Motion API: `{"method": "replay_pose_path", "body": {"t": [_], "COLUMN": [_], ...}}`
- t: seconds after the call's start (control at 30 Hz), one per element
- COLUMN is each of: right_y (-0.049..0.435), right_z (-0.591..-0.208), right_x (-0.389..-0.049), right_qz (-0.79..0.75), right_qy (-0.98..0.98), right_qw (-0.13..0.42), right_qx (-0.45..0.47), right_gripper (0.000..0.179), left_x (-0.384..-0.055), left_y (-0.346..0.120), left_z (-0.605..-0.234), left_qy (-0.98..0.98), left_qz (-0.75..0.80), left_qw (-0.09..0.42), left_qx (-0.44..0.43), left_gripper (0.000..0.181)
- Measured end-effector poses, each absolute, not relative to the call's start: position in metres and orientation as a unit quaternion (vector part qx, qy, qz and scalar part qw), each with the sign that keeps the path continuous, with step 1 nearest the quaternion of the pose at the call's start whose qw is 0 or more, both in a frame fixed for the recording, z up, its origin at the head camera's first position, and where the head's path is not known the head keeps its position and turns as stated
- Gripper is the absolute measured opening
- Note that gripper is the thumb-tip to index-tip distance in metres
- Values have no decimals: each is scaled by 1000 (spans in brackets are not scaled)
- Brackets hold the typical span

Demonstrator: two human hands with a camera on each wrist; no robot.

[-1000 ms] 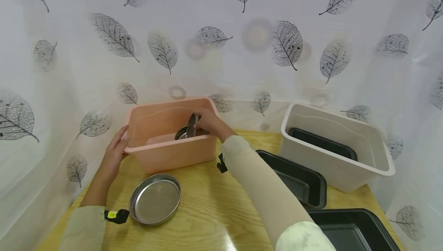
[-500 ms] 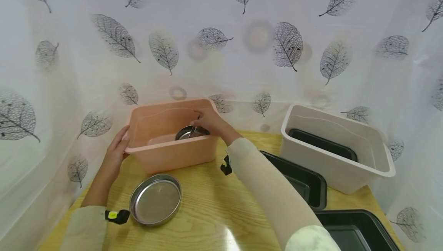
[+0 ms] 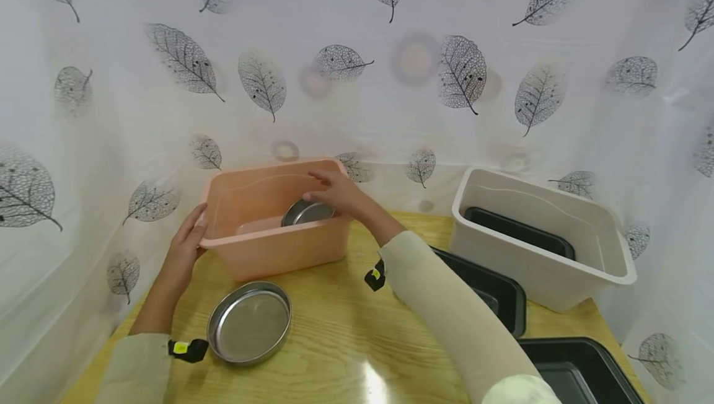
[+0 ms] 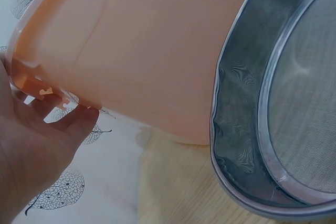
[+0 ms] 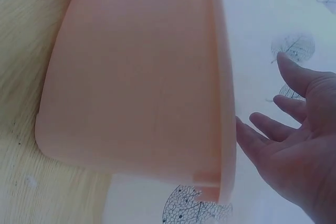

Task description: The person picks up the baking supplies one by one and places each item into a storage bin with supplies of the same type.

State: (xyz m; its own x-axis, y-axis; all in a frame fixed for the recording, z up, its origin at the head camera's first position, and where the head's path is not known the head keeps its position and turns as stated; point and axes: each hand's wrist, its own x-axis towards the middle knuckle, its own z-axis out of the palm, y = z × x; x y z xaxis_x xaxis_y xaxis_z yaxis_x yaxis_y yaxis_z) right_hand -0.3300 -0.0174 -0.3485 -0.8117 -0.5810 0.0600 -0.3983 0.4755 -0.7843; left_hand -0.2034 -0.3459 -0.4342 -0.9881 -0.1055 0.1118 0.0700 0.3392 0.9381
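Note:
At the left end of the peach plastic bin, my left hand grips the rim, its fingers hooked under the edge in the left wrist view. My right hand hovers over the bin's right end, fingers spread and holding nothing. Just beneath it, inside the bin, rests a round metal dish-like piece, partly hidden by the front wall. In front of the bin a round metal sieve lies on the table; its fine mesh shows in the left wrist view.
A white bin stands at the right with a dark pan inside. Two black baking pans, one by the white bin and one at the front right, lie on the wooden table. A leaf-print curtain hangs behind.
My right hand has lowered a metal piece into the bin and let go of it, then drawn up and slightly right with its fingers opening. The left hand keeps its place.

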Motion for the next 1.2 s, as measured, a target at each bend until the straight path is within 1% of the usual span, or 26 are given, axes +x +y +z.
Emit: {"method": "replay_pose_path", "body": {"t": [0.17,0.3,0.57,0.73,0.83,1.1,1.2], "right_y": [-18,-18,-12,-7,-7,-5,-4], "right_z": [-345,-342,-347,-360,-371,-409,-425], "right_x": [-313,-293,-251,-232,-223,-208,-204], "right_qz": [-443,-448,-491,-536,-561,-584,-586], "right_qy": [828,824,790,754,737,730,730], "right_qw": [108,100,132,175,187,172,178], "right_qx": [-326,-334,-343,-337,-326,-312,-304], "right_gripper": [68,68,67,65,63,58,57], "left_x": [-205,-206,-206,-205,-204,-206,-206], "left_y": [-346,-345,-346,-345,-345,-344,-343], "left_z": [-434,-434,-434,-434,-433,-435,-435], "left_qy": [-812,-811,-795,-789,-785,-788,-794], "left_qz": [-579,-581,-602,-610,-615,-612,-603], "left_qw": [76,76,77,78,79,74,71], "left_qx": [12,12,14,12,11,15,22], "left_gripper": [60,60,60,61,61,60,60]}}
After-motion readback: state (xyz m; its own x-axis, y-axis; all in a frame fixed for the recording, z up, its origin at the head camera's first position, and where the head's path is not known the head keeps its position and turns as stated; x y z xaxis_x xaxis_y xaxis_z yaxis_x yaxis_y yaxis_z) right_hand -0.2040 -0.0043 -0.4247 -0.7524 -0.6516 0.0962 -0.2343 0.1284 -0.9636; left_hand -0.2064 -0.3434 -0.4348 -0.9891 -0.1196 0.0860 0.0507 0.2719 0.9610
